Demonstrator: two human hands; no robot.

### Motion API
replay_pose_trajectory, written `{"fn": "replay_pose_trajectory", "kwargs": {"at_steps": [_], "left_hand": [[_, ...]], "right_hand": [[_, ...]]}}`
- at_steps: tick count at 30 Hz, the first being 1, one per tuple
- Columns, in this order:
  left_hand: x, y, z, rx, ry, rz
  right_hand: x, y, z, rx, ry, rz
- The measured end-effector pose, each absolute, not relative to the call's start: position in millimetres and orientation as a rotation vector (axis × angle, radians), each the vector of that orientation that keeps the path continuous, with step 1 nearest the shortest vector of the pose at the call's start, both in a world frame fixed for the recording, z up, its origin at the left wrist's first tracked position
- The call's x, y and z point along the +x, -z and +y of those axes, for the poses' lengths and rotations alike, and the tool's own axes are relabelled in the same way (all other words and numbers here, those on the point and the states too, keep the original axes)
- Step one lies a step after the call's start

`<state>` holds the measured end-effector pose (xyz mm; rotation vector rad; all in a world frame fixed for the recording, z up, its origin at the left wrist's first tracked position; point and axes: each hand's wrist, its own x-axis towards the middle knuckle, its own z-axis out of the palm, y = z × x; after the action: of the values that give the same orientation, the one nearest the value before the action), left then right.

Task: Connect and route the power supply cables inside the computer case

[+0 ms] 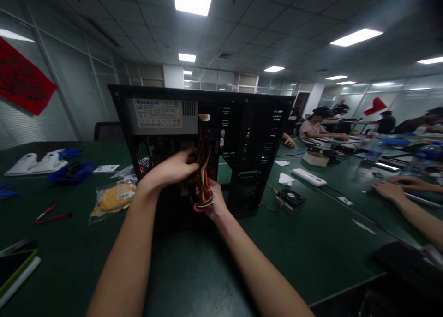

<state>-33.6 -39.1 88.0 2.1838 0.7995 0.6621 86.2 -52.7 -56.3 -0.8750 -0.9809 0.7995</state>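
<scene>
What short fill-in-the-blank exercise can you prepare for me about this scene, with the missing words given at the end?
1. Of the left hand and the right hand, both at the cables, the higher one is the ____ hand.
2. The computer case stands on a table whose colour is ____.
3. From the person's view, the fan lies to the ____ of the case.
4. The thing inside the clear plastic bag is coloured ____.

Missing words: left; green; right; yellow.

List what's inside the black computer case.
A power supply at the top; below, bundled cables in the right hand, the left hand at them. Hands and cables cover whatever lies behind.
</scene>
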Motion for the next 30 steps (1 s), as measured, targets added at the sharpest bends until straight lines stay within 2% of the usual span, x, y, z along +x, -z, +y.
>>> {"fn": "replay_pose_trajectory", "kwargs": {"at_steps": [2,5,10,19,30], "left_hand": [[-37,-93,-45,2.344,-0.698,0.934],[-42,-105,-58,2.556,-0.68,1.14],[-39,-108,-65,2.634,-0.62,1.275],[-10,-76,-34,2.514,-0.673,1.21],[-11,-81,-32,2.361,-0.822,1.037]], "right_hand": [[84,45,-54,-0.874,-0.723,-0.986],[87,28,-46,-0.882,-0.414,-0.953],[100,23,-9,-0.93,-0.132,-0.816],[111,30,18,-1.082,-0.051,-0.693],[111,19,23,-1.109,-0.089,-0.595]]}}
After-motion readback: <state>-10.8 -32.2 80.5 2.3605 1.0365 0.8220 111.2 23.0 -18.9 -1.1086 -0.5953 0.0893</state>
